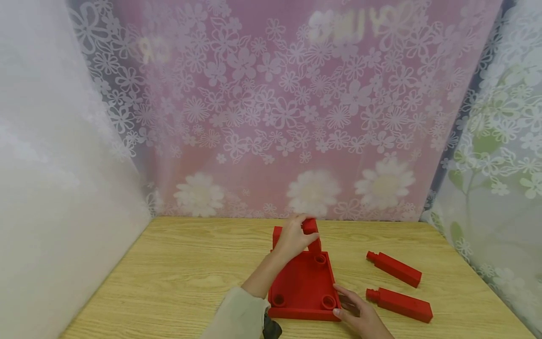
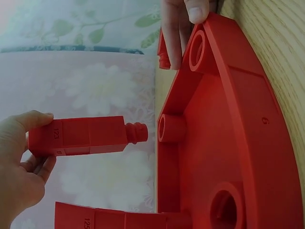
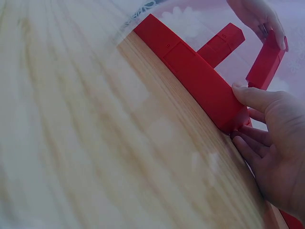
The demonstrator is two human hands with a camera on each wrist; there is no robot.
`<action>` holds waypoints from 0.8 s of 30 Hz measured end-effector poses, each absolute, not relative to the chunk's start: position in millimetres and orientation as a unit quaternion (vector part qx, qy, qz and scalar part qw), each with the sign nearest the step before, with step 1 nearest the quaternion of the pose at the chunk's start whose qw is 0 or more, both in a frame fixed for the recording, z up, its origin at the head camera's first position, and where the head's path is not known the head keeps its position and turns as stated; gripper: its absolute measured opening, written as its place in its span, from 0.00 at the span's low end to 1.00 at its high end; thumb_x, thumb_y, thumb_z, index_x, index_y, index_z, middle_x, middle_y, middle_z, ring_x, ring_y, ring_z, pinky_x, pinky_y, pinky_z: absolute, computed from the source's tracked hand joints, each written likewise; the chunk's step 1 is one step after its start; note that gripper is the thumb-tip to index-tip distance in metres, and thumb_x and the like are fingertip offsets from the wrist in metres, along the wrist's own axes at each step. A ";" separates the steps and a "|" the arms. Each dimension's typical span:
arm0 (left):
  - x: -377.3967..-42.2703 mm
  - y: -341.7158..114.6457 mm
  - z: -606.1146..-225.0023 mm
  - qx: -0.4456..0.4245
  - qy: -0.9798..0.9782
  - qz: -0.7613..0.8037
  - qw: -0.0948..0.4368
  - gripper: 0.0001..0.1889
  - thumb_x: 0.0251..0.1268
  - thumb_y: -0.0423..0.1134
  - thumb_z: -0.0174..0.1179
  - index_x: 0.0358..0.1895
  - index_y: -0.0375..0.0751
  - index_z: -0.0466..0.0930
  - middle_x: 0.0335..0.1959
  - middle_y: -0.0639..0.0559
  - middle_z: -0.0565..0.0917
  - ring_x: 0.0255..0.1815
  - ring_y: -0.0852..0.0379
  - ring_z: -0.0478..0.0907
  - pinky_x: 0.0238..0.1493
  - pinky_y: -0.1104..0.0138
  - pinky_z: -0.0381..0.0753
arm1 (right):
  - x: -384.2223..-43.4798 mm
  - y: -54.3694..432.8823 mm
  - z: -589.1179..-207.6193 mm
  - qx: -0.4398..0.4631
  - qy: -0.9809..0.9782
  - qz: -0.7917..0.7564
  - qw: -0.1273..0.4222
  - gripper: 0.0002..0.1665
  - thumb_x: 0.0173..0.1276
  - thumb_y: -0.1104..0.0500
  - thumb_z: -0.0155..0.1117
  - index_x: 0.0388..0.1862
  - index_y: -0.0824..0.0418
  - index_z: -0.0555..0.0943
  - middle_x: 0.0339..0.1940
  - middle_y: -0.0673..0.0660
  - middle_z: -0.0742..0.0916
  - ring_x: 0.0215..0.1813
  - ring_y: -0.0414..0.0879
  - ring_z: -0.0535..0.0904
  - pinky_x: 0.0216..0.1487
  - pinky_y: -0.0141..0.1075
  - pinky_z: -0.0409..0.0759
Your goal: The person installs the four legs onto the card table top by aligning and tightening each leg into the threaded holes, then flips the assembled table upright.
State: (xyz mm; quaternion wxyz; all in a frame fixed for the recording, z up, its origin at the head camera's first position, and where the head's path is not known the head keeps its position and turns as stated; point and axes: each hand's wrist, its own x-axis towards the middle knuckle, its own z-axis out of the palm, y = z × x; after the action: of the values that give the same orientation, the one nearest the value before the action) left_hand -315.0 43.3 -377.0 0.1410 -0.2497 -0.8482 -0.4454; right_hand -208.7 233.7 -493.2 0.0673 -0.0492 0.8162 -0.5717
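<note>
Over the red tray's far right corner, the left hand pinches a red leg near its top, threaded tip just short of the socket. I'd get it dead straight, then twist gently so it doesn't cross-thread. Right hand grips the near right corner between thumb and fingers; good bracing, imo. Leg seems to read 123, tray wall says 6, curtain lettering's too faint for me.
</note>
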 end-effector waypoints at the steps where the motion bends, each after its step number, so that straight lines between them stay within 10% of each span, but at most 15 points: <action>1: -315.1 44.9 -376.7 -0.249 -0.850 -0.443 0.139 0.20 0.53 0.36 0.66 0.52 0.44 0.78 0.48 0.47 0.75 0.41 0.54 0.72 0.33 0.71 0.76 | -208.7 233.9 -493.4 -0.051 0.815 -0.573 0.067 0.41 0.62 0.48 0.63 0.67 0.69 0.62 0.62 0.72 0.69 0.57 0.63 0.70 0.51 0.49 0.73; 24: -321.2 66.6 -390.9 -0.266 -0.873 -0.391 0.118 0.21 0.54 0.37 0.67 0.53 0.44 0.78 0.56 0.47 0.73 0.56 0.50 0.68 0.43 0.68 0.75 | -207.8 232.8 -493.1 -0.050 0.812 -0.578 0.063 0.41 0.61 0.49 0.64 0.66 0.69 0.63 0.62 0.71 0.69 0.57 0.63 0.71 0.51 0.49 0.74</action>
State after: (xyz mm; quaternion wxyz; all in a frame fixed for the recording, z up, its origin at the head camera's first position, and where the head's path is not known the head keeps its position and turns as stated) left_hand -321.2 66.6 -390.9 0.1179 -0.2665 -0.8729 -0.3913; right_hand -207.8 232.8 -493.1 0.0632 -0.0503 0.8120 -0.5780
